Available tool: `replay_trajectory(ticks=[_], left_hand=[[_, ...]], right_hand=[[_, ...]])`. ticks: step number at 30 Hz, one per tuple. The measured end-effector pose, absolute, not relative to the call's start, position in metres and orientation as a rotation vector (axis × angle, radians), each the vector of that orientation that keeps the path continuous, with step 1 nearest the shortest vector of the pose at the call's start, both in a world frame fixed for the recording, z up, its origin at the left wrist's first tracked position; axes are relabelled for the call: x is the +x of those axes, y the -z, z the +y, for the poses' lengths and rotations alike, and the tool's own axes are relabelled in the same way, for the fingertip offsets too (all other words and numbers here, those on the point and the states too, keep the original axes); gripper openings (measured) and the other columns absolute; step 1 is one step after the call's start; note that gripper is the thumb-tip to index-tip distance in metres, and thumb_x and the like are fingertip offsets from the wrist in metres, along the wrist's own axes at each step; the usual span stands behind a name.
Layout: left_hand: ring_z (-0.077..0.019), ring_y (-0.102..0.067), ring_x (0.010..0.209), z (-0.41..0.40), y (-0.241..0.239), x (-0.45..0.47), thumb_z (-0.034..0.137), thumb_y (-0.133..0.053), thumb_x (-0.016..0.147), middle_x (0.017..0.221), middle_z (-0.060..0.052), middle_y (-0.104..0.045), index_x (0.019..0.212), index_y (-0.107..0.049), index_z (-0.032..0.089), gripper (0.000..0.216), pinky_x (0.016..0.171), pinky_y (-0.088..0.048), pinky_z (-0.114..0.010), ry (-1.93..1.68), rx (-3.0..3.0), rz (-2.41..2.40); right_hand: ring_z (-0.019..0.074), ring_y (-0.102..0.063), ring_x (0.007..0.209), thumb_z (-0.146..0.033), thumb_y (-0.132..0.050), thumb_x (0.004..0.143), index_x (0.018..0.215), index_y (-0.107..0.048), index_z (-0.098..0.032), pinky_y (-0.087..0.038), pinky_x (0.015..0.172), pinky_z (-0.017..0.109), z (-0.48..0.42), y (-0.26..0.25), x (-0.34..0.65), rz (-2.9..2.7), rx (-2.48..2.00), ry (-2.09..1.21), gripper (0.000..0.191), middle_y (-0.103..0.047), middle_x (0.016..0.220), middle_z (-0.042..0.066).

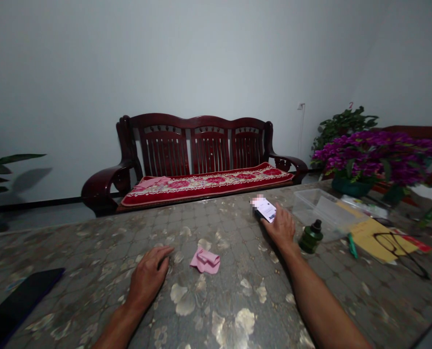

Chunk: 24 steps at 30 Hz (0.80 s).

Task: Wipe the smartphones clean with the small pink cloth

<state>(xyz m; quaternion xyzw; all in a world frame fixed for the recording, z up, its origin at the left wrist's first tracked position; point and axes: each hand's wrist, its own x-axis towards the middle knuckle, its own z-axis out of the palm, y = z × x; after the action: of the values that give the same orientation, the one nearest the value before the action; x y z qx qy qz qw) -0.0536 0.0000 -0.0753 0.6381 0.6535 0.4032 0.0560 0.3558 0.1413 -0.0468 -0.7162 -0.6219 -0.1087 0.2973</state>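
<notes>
My left hand (pixel 149 272) rests palm down on the patterned tablecloth (pixel 233 295), fingers stretched forward and nothing held. Just right of it, apart from the fingers, lies a crumpled pink cloth (pixel 205 261) with a folded part on top. My right hand (pixel 281 227) reaches farther out and grips the near end of a smartphone (pixel 267 210) between thumb and fingers. The phone's screen is lit, and its far end is blurred out. Close to the right wrist stands a small dark green bottle (pixel 311 237) with a black cap.
To the right are a clear plastic box (pixel 310 206), yellow paper (pixel 374 240), a green pen (pixel 352 245), eyeglasses (pixel 395 246) and purple flowers (pixel 379 152) in a pot. A dark flat object (pixel 23 303) lies at left. Behind the table stands a wooden bench (pixel 208 150).
</notes>
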Motion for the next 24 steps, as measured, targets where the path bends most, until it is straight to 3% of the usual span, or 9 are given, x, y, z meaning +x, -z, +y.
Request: replay_trajectory(ticks=[4,8,12,20,24], left_hand=[[-0.0312,-0.07,0.103,0.008,0.058,-0.014,0.044,-0.068,0.074,0.105,-0.01,-0.077,0.097,-0.079,0.02,0.034,0.098,-0.052,-0.046,-1.378,1.414,1.686],[-0.0317,-0.068,0.112,0.025,0.036,0.031,0.04,-0.088,0.062,0.12,-0.016,-0.073,0.114,-0.073,0.016,0.059,0.096,-0.053,-0.041,-1.405,1.009,1.211],[-0.0329,-0.064,0.119,0.035,0.025,0.057,0.04,-0.096,0.054,0.128,-0.018,-0.068,0.119,-0.07,0.015,0.074,0.095,-0.053,-0.036,-1.449,0.939,0.809],[-0.0292,-0.072,0.095,0.024,0.031,0.062,0.044,-0.096,0.055,0.103,-0.011,-0.075,0.114,-0.068,0.015,0.072,0.076,-0.058,-0.032,-1.525,0.786,0.723],[-0.0293,-0.07,0.103,0.021,0.033,0.058,0.042,-0.096,0.055,0.108,-0.009,-0.074,0.123,-0.066,0.019,0.078,0.086,-0.057,-0.035,-1.514,0.742,0.702]], right_hand=[[0.0349,-0.056,0.116,-0.037,-0.073,0.075,0.147,-0.041,-0.016,-0.043,0.099,0.047,0.131,0.048,0.321,-1.73,-1.628,0.092,0.082,-0.063,0.125,0.017],[0.0323,-0.056,0.12,-0.036,-0.077,0.069,0.148,-0.04,-0.022,-0.046,0.101,0.046,0.112,0.05,0.266,-1.741,-1.283,-0.379,0.089,-0.059,0.134,0.014],[0.029,-0.062,0.109,-0.037,-0.082,0.065,0.149,-0.039,-0.023,-0.05,0.094,0.044,0.085,0.048,0.222,-1.65,-1.082,-0.775,0.095,-0.063,0.125,0.011],[0.0282,-0.059,0.116,-0.032,-0.083,0.062,0.146,-0.044,-0.028,-0.048,0.099,0.045,0.058,0.041,0.202,-1.656,-0.974,-0.958,0.093,-0.063,0.127,0.008],[0.0296,-0.058,0.118,-0.031,-0.083,0.06,0.146,-0.044,-0.024,-0.048,0.1,0.046,0.053,0.038,0.202,-1.7,-0.975,-0.973,0.094,-0.062,0.13,0.01]])
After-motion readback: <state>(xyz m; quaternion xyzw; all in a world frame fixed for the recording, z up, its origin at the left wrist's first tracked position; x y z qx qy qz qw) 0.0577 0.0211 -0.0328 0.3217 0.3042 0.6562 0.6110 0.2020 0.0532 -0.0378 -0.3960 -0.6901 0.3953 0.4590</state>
